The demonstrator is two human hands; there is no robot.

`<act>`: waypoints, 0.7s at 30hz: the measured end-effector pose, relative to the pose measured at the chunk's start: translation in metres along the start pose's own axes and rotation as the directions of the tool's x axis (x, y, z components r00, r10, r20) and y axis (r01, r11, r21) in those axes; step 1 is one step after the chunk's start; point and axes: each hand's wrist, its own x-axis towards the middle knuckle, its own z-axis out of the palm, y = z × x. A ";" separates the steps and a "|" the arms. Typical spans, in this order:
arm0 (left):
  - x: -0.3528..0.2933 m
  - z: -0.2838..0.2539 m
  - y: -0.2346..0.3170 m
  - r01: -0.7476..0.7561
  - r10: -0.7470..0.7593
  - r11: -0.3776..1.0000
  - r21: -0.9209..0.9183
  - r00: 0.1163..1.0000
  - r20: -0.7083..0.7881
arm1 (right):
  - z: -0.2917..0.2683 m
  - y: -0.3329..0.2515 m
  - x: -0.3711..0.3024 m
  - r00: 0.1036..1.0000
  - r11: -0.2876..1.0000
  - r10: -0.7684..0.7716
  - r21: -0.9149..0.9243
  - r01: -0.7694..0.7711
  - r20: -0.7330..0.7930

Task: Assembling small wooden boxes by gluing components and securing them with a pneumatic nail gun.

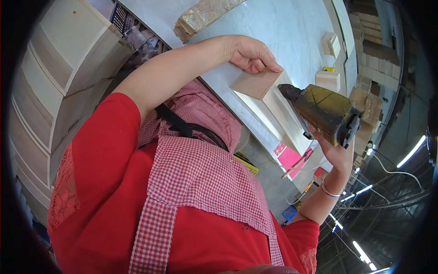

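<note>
**Close work at one corner**

Pale table [283, 27] gives the work a flat base. Open wooden box [258, 85] lies by the table edge nearest the person, probably for easy reach. Yellow-and-black power tool [321, 109] is held over the box's right side, nose just beside the end corner; contact unclear. Right hand [334, 151] closes round the tool, fingers mostly hidden, apparently bearing its weight. Left hand [251, 55]: fingers curled, thumb stretched to the same corner, likely steadying the wood; whether it pinches, can't tell. Small wood block [327, 82] sits beyond, out of the way.
</note>
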 end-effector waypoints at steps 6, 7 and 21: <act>-0.006 -0.004 -0.010 -0.179 0.194 0.955 0.238 0.980 -0.041 | -0.002 0.002 0.003 0.998 0.997 0.031 -0.075 -0.027 0.059; -0.012 0.003 -0.013 -0.297 0.367 0.855 0.425 0.926 -0.091 | -0.002 0.005 0.002 0.998 0.997 0.032 -0.075 -0.028 0.061; -0.045 0.034 -0.027 -0.307 0.637 0.235 0.922 0.765 0.093 | -0.003 0.022 -0.001 0.995 0.997 0.066 -0.053 -0.062 0.074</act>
